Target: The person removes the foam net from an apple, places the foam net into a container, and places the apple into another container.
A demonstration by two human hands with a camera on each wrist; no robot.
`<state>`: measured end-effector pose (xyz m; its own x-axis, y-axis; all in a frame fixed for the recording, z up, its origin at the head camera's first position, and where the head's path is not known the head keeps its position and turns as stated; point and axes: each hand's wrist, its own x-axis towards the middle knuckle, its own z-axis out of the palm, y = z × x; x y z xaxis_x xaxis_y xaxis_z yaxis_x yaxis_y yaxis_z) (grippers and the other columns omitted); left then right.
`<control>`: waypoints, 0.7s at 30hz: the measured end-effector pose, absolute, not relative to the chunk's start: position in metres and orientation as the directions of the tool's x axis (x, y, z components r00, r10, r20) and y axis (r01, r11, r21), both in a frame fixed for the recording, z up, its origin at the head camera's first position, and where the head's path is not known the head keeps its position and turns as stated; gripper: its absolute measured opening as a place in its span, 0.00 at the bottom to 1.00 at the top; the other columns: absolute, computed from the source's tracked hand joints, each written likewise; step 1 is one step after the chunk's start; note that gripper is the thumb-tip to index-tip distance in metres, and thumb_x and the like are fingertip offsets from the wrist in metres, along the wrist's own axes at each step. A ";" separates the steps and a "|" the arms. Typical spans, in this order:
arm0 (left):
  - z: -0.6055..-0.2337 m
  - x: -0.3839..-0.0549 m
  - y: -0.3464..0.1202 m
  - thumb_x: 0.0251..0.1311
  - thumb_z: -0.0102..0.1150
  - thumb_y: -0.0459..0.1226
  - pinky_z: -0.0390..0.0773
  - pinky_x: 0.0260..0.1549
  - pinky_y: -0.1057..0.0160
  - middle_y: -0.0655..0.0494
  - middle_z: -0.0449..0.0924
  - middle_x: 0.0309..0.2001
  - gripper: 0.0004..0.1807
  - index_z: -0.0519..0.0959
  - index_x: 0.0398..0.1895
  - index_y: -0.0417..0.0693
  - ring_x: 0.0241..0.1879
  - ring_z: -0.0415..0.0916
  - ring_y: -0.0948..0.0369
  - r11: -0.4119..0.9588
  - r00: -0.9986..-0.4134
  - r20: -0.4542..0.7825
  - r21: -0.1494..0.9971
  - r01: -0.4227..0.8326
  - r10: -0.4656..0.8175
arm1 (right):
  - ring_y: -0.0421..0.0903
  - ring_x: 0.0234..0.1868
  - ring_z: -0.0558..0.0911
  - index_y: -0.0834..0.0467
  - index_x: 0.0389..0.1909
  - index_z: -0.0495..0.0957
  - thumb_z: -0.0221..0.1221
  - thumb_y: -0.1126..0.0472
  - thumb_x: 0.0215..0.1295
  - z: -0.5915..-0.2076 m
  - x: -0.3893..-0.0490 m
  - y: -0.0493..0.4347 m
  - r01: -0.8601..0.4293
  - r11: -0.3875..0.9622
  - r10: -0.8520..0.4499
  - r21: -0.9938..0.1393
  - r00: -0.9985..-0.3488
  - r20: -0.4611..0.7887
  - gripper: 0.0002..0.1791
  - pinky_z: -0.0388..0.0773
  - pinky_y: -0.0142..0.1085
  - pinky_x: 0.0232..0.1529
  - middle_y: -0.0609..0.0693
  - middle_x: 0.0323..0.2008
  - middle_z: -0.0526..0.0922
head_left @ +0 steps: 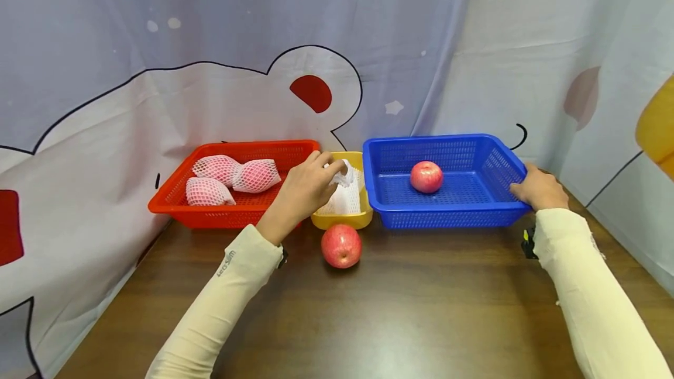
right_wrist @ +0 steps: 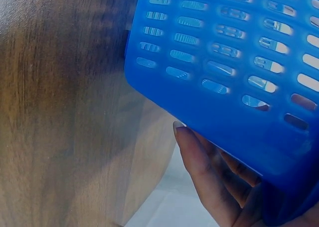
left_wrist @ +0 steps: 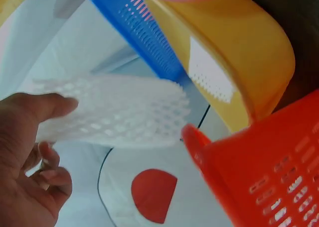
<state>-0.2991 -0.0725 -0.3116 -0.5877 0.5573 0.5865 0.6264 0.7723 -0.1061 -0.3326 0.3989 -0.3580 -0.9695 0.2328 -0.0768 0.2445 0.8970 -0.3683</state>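
My left hand (head_left: 308, 183) is over the yellow basket (head_left: 342, 222) and pinches a white foam net sleeve (left_wrist: 124, 107) between thumb and fingers. More white netting (head_left: 344, 200) lies inside that basket. At the right end of the blue basket (head_left: 453, 218), my right hand (head_left: 542, 189) grips the rim, its fingers (right_wrist: 197, 162) reaching under the corner in the right wrist view. One bare apple (head_left: 426, 177) sits in the blue basket. Another apple (head_left: 341, 246) rests on the table just in front of the yellow basket.
A red basket (head_left: 210, 216) stands on the left, holding several apples (head_left: 258, 176) wrapped in foam net. All the baskets stand along the back of the brown wooden table (head_left: 400, 314), against a printed curtain (head_left: 221, 104).
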 end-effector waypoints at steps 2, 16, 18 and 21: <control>-0.316 -0.301 -0.070 0.58 0.66 0.32 0.82 0.26 0.59 0.53 0.81 0.42 0.11 0.80 0.41 0.54 0.39 0.75 0.56 0.788 -0.604 0.594 -0.086 0.609 0.531 | 0.80 0.56 0.69 0.67 0.76 0.41 0.47 0.50 0.69 -0.359 -0.333 0.398 0.251 0.895 0.236 -0.369 -0.968 -0.086 0.43 0.72 0.68 0.49 0.83 0.61 0.61; -0.330 -0.325 -0.054 0.66 0.54 0.31 0.81 0.22 0.56 0.52 0.80 0.40 0.08 0.80 0.42 0.52 0.37 0.81 0.53 0.816 -0.617 0.585 -0.147 0.559 0.527 | 0.79 0.57 0.69 0.69 0.75 0.43 0.47 0.51 0.69 -0.357 -0.332 0.395 0.236 0.896 0.227 -0.376 -0.971 -0.070 0.43 0.72 0.68 0.50 0.82 0.61 0.62; -0.330 -0.328 -0.051 0.66 0.54 0.32 0.82 0.23 0.56 0.53 0.81 0.42 0.09 0.80 0.43 0.53 0.41 0.82 0.54 0.823 -0.633 0.560 -0.174 0.541 0.534 | 0.80 0.57 0.69 0.69 0.75 0.43 0.47 0.51 0.69 -0.356 -0.331 0.395 0.236 0.895 0.227 -0.378 -0.971 -0.069 0.42 0.72 0.68 0.50 0.83 0.61 0.61; -0.332 -0.329 -0.046 0.67 0.54 0.32 0.84 0.27 0.54 0.54 0.81 0.46 0.10 0.81 0.45 0.53 0.46 0.81 0.54 0.827 -0.669 0.506 -0.194 0.527 0.545 | 0.80 0.57 0.69 0.69 0.76 0.42 0.47 0.51 0.70 -0.357 -0.330 0.396 0.242 0.895 0.233 -0.374 -0.970 -0.071 0.42 0.71 0.68 0.51 0.83 0.62 0.61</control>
